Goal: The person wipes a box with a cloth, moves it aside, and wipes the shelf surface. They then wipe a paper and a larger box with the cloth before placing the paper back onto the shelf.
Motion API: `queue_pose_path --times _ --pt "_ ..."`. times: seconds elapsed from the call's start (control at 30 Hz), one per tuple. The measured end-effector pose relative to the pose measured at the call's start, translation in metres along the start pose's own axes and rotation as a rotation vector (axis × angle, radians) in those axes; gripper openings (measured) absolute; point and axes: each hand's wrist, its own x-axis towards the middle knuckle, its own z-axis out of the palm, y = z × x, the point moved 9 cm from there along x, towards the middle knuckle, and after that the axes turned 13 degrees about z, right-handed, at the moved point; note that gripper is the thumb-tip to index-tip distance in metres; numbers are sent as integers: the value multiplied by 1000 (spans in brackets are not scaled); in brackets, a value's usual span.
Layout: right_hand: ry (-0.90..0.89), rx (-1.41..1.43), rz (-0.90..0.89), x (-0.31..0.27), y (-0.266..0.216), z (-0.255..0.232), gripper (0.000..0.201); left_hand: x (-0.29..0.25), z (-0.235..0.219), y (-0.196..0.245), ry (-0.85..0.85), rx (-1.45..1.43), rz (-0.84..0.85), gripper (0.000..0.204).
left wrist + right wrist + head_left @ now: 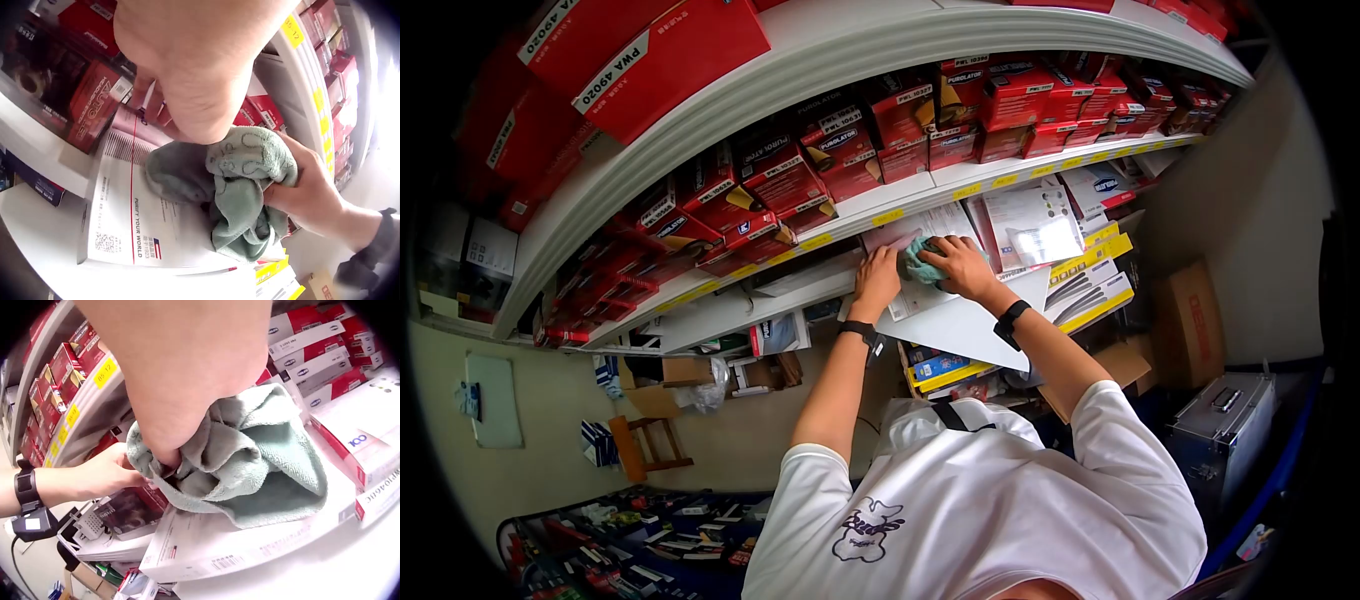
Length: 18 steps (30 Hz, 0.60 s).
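A white flat box [119,206] with a red line and printed text lies on the shelf. Bunched on top of it is a grey-green cloth [275,475], which my right hand [962,268] grips with bent fingers. My left hand [878,280] rests at the box's left part, beside the cloth; in the left wrist view its fingers [142,94] reach over the pinkish end of the box, partly hidden by the palm. From the right wrist view, the left hand [106,475] touches close to the cloth's left edge.
Red filter boxes [840,150] fill the shelf above. Right of the hands lie more white boxes [1030,225] and yellow-edged boxes [1090,290]. A white shelf panel [970,330] juts toward the body. A metal case [1225,430] stands at the lower right.
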Motion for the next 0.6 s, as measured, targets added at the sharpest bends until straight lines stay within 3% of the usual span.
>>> queue_pose_path --times 0.1,0.17,0.3,0.37,0.43,0.5,0.6 --pt "-70 -104 90 -7 10 29 78 -9 49 -21 -156 44 -42 49" --pt "-106 -127 80 -9 10 49 82 -14 63 -21 -165 73 -34 53" --pt "-14 -309 38 -6 3 60 74 -18 72 -25 -197 142 2 64" --pt "-119 -306 149 6 19 67 64 -22 72 -31 -216 87 9 69" --pt "19 -320 258 15 39 47 54 -25 67 -34 -231 38 16 75" --pt "-9 -341 470 27 77 44 49 -27 68 -36 -288 19 39 85" --pt "36 -220 571 46 90 47 47 -25 65 -34 -302 -26 45 85"
